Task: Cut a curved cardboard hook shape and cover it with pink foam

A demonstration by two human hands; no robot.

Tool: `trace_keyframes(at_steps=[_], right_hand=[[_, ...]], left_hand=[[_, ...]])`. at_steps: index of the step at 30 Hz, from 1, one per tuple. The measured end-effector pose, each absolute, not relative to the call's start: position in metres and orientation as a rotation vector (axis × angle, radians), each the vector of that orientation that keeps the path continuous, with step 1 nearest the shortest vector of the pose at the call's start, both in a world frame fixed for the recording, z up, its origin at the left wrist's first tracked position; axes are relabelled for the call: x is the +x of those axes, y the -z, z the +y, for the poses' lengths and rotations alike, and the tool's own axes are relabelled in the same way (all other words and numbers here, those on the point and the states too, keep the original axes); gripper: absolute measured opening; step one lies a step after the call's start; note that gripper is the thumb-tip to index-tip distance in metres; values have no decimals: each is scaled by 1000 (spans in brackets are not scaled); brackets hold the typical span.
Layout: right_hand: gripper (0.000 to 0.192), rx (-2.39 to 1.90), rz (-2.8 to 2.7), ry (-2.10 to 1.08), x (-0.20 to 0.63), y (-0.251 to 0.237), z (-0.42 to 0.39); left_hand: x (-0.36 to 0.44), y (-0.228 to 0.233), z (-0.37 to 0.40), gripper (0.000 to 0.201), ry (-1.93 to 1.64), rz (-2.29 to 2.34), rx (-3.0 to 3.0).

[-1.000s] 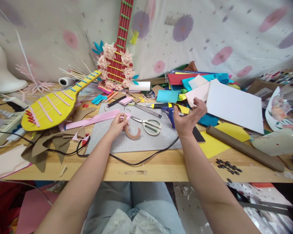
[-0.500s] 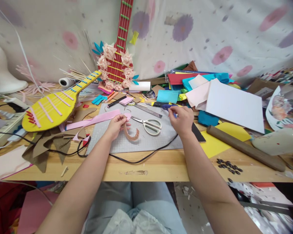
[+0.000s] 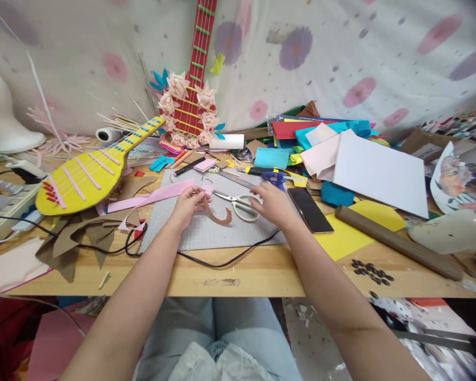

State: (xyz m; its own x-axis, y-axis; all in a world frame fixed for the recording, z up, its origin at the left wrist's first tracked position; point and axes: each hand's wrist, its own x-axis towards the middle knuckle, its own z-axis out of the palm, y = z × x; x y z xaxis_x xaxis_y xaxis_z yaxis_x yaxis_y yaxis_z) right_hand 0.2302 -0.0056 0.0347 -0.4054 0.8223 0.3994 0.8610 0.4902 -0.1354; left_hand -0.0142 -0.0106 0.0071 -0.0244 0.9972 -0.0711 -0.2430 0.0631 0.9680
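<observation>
My left hand is closed in a pinch on a narrow brown paper strip, whose free end curls up in a hook over the grey cutting mat. At the right handle loop of the white-handled scissors is my right hand, its fingers apart and bent, with nothing seen in them. Whether it touches the scissors I cannot tell. Just behind that hand lies a blue glue gun. A metal ruler rests beyond the scissors, and a pink paper strip lies left of them.
A black phone lies right of my right hand. A black cord loops across the mat's front edge. A yellow paper lute stands left, a red one with paper flowers behind. A brown roll lies right.
My right hand has moved left and a little forward, from the glue gun to the scissors, uncovering the gun and phone. The brown strip's free end has shifted slightly right.
</observation>
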Motion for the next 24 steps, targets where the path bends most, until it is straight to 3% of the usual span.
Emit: trace_keyframes(at_steps=[6, 11, 15, 19, 24], right_hand=[[36, -1502, -2572, -145, 220, -18, 5], [24, -1507, -2496, -368, 227, -22, 5], [32, -1365, -2236, -718, 231, -21, 3], [47, -1308, -2237, -608, 224, -20, -3], [36, -1202, -2413, -522, 216, -19, -4]], left_hand=[[-16, -8, -11, 28, -1294, 1081, 982], [-15, -9, -12, 29, -1236, 1051, 1026], [-13, -9, -13, 29, -1209, 1013, 1041], [-12, -9, -13, 28, -1247, 996, 1055], [-13, -7, -13, 27, -1246, 978, 1068]])
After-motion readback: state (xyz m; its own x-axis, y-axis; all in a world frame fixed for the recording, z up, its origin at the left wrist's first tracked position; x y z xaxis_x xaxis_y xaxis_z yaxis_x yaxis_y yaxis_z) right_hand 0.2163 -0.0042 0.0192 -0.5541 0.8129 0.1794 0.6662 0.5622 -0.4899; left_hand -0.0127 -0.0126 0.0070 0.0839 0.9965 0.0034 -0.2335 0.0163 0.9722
